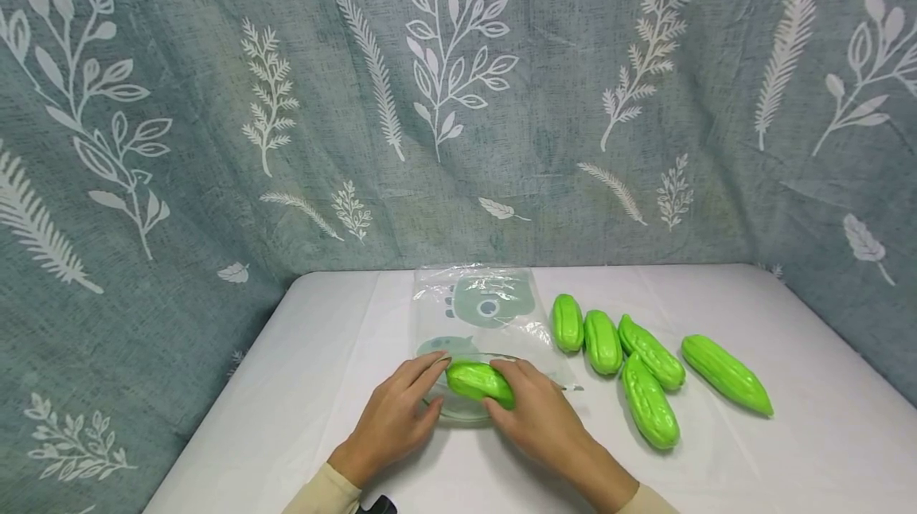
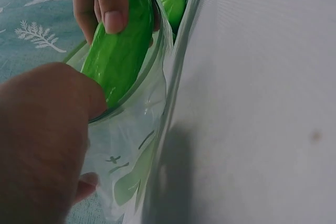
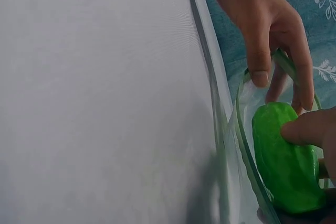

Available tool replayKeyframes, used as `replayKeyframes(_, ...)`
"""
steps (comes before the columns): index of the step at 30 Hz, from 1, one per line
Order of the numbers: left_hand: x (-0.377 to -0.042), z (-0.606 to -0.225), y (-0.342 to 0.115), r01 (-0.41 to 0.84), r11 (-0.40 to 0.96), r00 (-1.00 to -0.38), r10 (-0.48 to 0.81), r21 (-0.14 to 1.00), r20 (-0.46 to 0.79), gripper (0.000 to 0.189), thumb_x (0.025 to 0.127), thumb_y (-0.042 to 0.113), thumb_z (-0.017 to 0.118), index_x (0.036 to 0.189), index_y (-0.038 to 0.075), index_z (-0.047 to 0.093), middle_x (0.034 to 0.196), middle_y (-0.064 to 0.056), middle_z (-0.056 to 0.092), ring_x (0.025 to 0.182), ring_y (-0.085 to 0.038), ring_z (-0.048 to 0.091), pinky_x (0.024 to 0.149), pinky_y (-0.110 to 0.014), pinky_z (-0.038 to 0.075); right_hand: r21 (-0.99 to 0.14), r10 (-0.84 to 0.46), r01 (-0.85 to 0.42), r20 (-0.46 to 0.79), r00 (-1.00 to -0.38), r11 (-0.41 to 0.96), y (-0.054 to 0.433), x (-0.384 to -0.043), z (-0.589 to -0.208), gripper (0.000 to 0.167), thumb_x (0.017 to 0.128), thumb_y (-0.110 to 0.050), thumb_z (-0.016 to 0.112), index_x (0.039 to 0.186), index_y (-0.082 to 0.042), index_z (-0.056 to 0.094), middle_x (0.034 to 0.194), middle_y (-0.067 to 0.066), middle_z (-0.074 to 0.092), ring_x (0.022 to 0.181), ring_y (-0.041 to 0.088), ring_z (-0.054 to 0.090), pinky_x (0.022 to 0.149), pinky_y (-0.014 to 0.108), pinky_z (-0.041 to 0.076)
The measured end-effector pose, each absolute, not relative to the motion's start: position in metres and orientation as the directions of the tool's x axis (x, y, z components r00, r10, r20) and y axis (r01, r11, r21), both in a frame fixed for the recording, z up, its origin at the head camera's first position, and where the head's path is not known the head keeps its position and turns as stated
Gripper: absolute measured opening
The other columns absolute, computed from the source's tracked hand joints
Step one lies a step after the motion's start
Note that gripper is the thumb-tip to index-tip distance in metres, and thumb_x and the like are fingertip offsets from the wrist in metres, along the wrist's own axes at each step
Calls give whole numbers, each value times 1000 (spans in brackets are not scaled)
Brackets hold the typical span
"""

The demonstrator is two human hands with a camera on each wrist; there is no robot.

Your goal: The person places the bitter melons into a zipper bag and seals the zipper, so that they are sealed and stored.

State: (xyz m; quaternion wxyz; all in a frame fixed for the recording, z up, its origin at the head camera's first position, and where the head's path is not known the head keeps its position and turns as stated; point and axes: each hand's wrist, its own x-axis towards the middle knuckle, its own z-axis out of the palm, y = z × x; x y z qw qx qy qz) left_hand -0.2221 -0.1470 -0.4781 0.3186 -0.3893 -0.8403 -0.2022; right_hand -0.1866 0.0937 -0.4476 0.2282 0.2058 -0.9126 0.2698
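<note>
Two hands, one bag (image 1: 490, 319): left hand (image 1: 399, 410), fingers apart, likely props mouth open; right hand (image 1: 537, 412), grip clamped on green gourd (image 1: 476, 381) in that mouth.

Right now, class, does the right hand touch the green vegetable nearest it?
Touching: in the right wrist view, the right hand rests its thumb on the green vegetable.
</note>
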Motion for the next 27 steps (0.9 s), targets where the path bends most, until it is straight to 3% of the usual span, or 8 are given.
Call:
replayKeyframes(7,-223,-478,-146,790,607,-489,535,90,689,63,81,10,77,140,8,56,141,-4,55,122,-20,57,99,-36,51,-392,-244,-465,496,-834,794,88,-195,-450,45,81,-25,82,119,-5,69,113,9,71,101,24,68,82,43,57)
replayKeyframes(27,-223,-479,-146,803,589,-478,547,91,687,70,79,6,79,144,8,53,143,-5,53,120,-21,58,96,-35,53,-420,-158,-358,441,-883,834,72,-217,-453,43,82,-23,80,115,4,69,96,16,70,86,28,67,71,44,57)
